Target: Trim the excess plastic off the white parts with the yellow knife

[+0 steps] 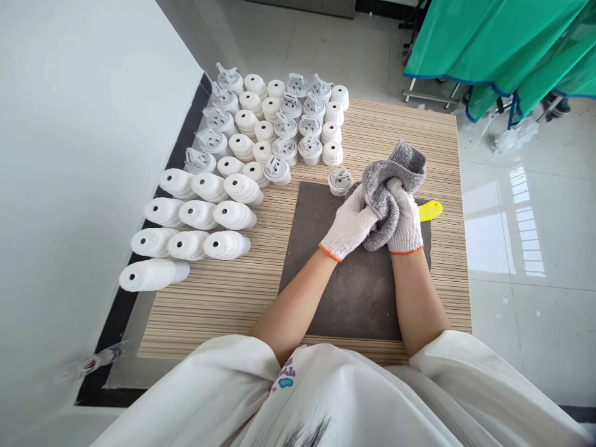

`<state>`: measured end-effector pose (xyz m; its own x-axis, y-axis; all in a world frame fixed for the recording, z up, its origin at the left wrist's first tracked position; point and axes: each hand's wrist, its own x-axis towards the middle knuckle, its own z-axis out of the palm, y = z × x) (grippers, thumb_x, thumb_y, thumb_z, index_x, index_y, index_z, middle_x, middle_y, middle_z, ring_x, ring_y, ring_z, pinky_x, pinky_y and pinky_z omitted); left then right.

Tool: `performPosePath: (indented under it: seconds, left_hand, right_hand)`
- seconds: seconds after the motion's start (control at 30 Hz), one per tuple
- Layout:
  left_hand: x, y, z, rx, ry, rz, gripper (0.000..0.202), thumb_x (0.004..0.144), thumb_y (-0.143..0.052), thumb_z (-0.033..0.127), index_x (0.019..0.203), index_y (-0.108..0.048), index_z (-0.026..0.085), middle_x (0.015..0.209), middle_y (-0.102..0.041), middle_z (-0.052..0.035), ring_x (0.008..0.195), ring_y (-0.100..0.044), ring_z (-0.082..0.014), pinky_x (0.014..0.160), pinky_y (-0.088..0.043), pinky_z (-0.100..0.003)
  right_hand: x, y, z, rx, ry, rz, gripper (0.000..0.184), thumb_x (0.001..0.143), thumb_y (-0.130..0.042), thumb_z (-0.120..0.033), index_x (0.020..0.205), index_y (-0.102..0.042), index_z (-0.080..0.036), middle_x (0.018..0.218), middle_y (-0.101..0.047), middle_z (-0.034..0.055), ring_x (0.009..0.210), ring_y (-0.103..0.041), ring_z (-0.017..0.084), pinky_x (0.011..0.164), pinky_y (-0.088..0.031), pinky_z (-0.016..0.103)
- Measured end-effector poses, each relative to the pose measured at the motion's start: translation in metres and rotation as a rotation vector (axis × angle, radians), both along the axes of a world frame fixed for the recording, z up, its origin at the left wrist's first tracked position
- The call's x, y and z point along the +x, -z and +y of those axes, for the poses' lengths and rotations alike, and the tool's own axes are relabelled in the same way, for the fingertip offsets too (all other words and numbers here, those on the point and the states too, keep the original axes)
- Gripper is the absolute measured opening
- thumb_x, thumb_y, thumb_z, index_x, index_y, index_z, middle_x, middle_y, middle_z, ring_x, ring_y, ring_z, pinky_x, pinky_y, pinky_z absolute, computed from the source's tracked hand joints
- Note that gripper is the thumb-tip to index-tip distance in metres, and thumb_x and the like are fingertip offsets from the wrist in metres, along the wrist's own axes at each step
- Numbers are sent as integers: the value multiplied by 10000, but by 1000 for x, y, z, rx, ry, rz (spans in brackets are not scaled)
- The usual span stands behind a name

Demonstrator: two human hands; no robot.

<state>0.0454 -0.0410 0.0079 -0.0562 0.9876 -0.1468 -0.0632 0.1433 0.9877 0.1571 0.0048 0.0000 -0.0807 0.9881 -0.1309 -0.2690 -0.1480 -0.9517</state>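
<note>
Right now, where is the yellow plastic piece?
In the head view, the yellow plastic piece sits at the right edge of the dark mat, right of the right gloved hand and the grey towel.

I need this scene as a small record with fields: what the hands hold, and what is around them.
Left hand: white orange-cuffed knit glove, gripping grey terry towel
Right hand: same glove, gripping same towel
Around hands: white round cap, yellow plastic scraper, dark grey square mat
Rest: rows of white plastic caps and tapered parts on striped wooden table
</note>
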Motion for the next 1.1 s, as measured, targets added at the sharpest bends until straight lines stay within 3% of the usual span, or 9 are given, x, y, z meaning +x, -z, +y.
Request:
performPosePath:
  seconds: [0.23,0.37,0.6,0.83,1.1]
  left_hand:
    - [0,3,1,-42,-38,-91,173,929,-607,384,980,-628,220,699,-622,26,543,-585,-101,532,-481,-215]
    - [1,8,1,-65,-42,-103,193,956,-578,403,986,-621,218,651,-600,29,516,-573,-101,499,-453,-206]
    - [1,12,2,-88,-60,-172,282,970,-560,453,1106,-626,215,600,-559,39,480,-543,-101,460,-424,-199]
    - [2,7,3,-58,-57,-267,197,980,-530,359,1114,-586,226,564,-478,65,442,-480,-87,452,-374,-206]
    - [2,3,4,-52,-40,-308,107,933,-506,259,1026,-552,232,525,-443,83,423,-447,-87,426,-324,-200]
  right_hand:
    - [-6,-9,-9,-104,-3,108,428,763,-780,-630,920,-628,-262,653,-617,-24,845,-724,266,765,-621,415]
    - [-7,-8,-8,-91,9,74,463,760,-768,-646,961,-625,-255,664,-605,-29,762,-714,246,685,-619,397]
    - [-3,-4,-4,-36,0,-23,416,774,-755,-635,883,-619,-257,670,-627,-9,800,-719,263,636,-609,394]
    - [-3,-2,-5,-27,36,-68,461,782,-687,-723,821,-640,-266,724,-701,39,801,-741,285,598,-631,411]
    - [-4,-2,-6,-69,-1,-25,456,770,-668,-721,857,-623,-276,661,-670,20,730,-735,285,557,-611,425]
